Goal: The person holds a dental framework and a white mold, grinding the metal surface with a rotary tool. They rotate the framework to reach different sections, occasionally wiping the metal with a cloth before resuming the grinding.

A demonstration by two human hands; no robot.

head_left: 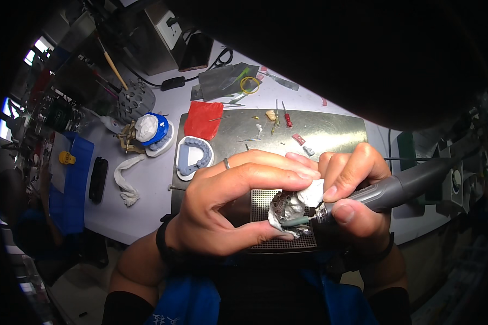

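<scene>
My left hand is closed on a rough, hollowed white plaster piece, fingers along its top and thumb under its lower edge. Dark, metallic-looking patches show inside the hollow. In my right hand is a grey rotary handpiece, gripped near its nose between thumb and fingers. Its green grinding bit points left into the hollow, at or very near the lower wall by my left thumb. Below both hands is a perforated metal grille.
Beyond my left hand stand a grey dental arch model and an articulator with a blue-and-white cast. A red sheet, small burs and tooth pieces lie on the metal plate. A tool holder and blue bin are left.
</scene>
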